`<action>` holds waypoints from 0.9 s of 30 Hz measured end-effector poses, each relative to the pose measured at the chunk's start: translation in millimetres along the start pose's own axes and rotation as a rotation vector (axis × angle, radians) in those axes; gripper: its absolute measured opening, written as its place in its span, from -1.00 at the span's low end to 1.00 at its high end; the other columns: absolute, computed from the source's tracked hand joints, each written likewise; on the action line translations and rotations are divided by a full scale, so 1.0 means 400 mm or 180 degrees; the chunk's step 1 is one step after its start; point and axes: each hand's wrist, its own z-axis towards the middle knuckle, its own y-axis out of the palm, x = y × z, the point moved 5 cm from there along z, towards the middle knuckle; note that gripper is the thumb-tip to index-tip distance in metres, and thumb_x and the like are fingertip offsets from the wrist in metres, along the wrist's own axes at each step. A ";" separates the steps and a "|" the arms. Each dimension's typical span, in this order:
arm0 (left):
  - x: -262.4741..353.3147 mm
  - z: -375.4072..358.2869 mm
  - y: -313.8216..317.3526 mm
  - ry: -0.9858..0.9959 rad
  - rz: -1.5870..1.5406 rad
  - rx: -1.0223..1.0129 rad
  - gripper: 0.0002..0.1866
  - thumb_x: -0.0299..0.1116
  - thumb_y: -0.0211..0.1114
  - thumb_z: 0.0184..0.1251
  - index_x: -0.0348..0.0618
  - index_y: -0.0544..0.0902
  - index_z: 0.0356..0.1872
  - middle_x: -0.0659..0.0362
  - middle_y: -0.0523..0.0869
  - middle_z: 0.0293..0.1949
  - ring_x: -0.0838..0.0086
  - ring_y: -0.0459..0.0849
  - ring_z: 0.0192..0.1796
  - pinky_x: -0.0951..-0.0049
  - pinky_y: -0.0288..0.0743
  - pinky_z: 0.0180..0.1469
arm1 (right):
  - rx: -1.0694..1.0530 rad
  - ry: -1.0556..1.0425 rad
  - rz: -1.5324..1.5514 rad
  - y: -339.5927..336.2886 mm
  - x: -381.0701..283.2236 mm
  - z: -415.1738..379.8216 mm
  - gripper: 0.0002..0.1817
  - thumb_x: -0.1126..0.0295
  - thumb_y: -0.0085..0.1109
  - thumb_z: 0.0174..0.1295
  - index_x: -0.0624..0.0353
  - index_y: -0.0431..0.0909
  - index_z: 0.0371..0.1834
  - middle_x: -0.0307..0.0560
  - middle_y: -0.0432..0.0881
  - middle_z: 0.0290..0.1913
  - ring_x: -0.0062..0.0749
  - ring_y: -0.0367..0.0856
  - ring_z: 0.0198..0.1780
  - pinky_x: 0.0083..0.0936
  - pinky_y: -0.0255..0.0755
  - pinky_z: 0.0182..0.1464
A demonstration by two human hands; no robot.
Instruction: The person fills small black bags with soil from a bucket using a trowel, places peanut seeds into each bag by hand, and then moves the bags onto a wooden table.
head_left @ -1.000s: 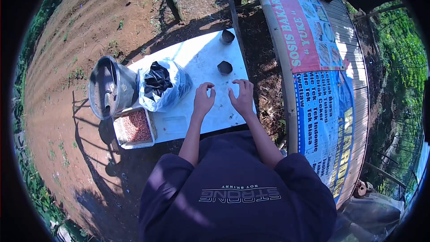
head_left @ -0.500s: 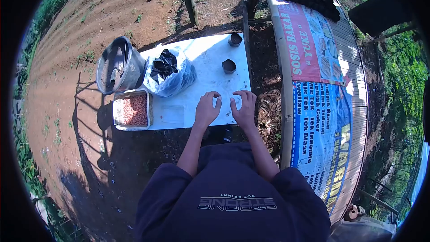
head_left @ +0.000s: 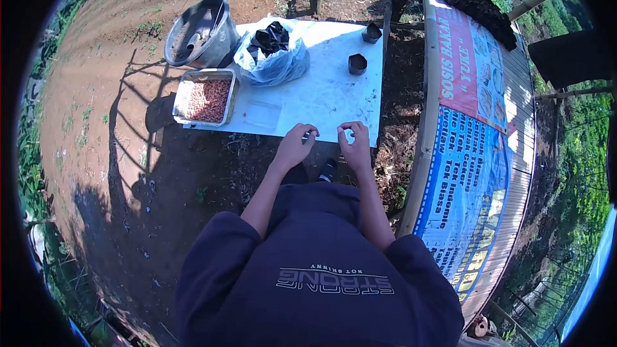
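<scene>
My left hand is held at the near edge of the white table, its fingers bent and apart from the thumb. Beside it my right hand has a similar curve, with a gap between thumb and fingers. Nothing shows in either hand. Farther up the table stand two small black plastic pots, a nearer one and a farther one. A clear plastic bag holding crumpled black plastic sits left of them.
At the table's left are a pale tray of small reddish pieces and a dark bucket with a tool inside. A clear flat rectangular piece lies on the table. To the right, a bannered bamboo structure bears several black pots.
The camera view has shifted, so the table and its contents appear higher and farther right. My hands have drawn back from over the table to its near edge, still curved and apart.
</scene>
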 end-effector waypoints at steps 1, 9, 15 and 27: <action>-0.002 -0.009 -0.010 0.0036 0.0067 -0.0018 -0.81 -0.30 0.20 0.48 -0.17 0.70 -0.14 0.02 0.67 -0.19 0.21 0.72 -0.13 0.27 0.58 -0.02 | -0.0029 0.0039 0.0050 0.008 -0.004 -0.007 -0.89 0.39 0.28 0.30 0.16 0.61 -0.19 -0.10 0.61 -0.13 -0.15 0.49 0.02 -0.25 0.41 0.06; -0.104 -0.037 -0.093 -0.0051 0.0101 0.0000 -0.74 -0.31 0.22 0.47 -0.15 0.63 0.07 0.05 0.71 -0.03 0.29 0.72 -0.07 0.31 0.57 -0.01 | -0.0230 0.0135 0.0271 0.135 -0.046 -0.015 -0.84 0.36 0.25 0.35 0.24 0.61 -0.19 -0.07 0.61 -0.17 -0.22 0.57 -0.06 -0.30 0.47 -0.04; -0.252 -0.042 -0.277 -0.0004 0.0056 0.0279 -0.77 -0.37 0.22 0.46 -0.20 0.63 0.04 0.05 0.72 -0.03 0.27 0.74 -0.04 0.28 0.58 0.03 | -0.0444 0.0041 0.0264 0.365 -0.100 -0.008 -0.83 0.37 0.23 0.38 0.26 0.62 -0.15 -0.06 0.62 -0.17 -0.28 0.64 -0.14 -0.38 0.49 -0.06; -0.668 -0.056 -0.822 0.0449 0.0895 0.0890 -0.84 -0.42 0.22 0.39 -0.16 0.68 -0.09 0.00 0.72 -0.11 0.08 0.66 0.07 0.15 0.48 0.20 | 0.0330 -0.0124 -0.0006 0.907 -0.276 -0.008 -0.82 0.47 0.22 0.30 0.14 0.60 -0.05 -0.09 0.61 -0.09 -0.16 0.52 0.04 -0.26 0.40 0.09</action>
